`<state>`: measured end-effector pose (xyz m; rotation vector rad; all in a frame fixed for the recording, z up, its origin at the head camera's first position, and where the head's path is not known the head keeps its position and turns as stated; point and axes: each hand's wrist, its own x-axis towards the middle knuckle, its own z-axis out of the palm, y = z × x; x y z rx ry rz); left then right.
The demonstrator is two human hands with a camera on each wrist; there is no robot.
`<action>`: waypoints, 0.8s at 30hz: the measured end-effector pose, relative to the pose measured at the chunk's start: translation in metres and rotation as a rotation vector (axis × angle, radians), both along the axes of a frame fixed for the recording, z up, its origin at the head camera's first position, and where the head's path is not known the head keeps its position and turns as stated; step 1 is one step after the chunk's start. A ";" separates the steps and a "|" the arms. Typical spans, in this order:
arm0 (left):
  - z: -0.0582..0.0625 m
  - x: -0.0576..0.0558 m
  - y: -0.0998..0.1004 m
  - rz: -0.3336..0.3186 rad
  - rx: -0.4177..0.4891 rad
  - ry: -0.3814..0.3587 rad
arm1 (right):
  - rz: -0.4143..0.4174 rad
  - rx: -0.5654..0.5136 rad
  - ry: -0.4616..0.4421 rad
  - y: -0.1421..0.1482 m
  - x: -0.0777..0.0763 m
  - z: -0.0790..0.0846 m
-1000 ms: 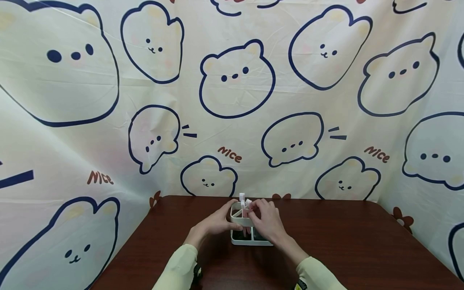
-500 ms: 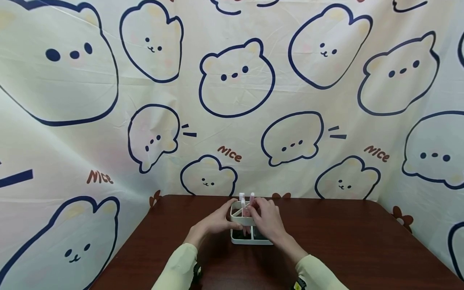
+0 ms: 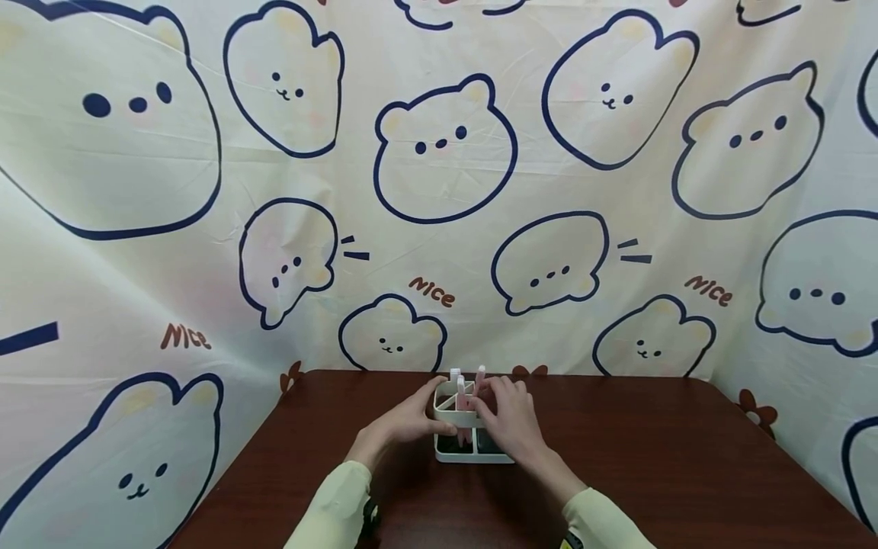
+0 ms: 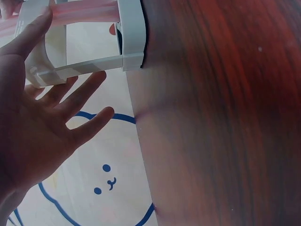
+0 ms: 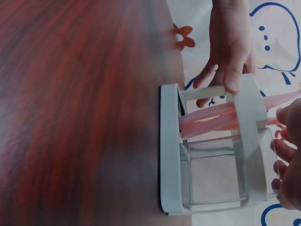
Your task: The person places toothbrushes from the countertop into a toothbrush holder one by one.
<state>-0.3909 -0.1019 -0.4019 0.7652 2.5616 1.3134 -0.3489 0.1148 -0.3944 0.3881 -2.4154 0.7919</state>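
Note:
A white toothbrush holder (image 3: 456, 418) stands on the table, its upper frame raised over a tray-like base (image 3: 473, 459). My left hand (image 3: 405, 418) grips the left side of the upper frame, thumb in front and fingers behind. Pink toothbrushes with white heads stand in the holder, one toothbrush (image 3: 461, 393) in front. Between the thumb and fingers of my right hand (image 3: 511, 419) is another pink toothbrush (image 3: 479, 377), nearly upright at the frame's right part. Pink handles (image 5: 207, 113) reach down to the base in the right wrist view. Beside them sits a clear cup (image 5: 214, 174).
The dark red-brown wooden table (image 3: 652, 465) spreads around the holder on both sides and in front. Behind it hangs a cream cloth (image 3: 439, 252) printed with blue-outlined bears, close to the table's far edge.
The toothbrush at my right fingers has swung from tilted to nearly upright and moved slightly right. My left hand keeps its grip on the holder, which stays in place.

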 end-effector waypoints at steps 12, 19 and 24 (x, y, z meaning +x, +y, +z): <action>-0.002 0.002 0.002 -0.007 0.006 -0.004 | 0.027 -0.065 0.091 0.024 0.004 -0.007; 0.001 0.003 0.002 0.004 -0.042 0.004 | 0.052 -0.076 0.047 0.035 0.005 -0.010; 0.004 0.006 0.001 0.023 -0.098 0.029 | 0.066 -0.067 0.023 0.044 0.006 -0.011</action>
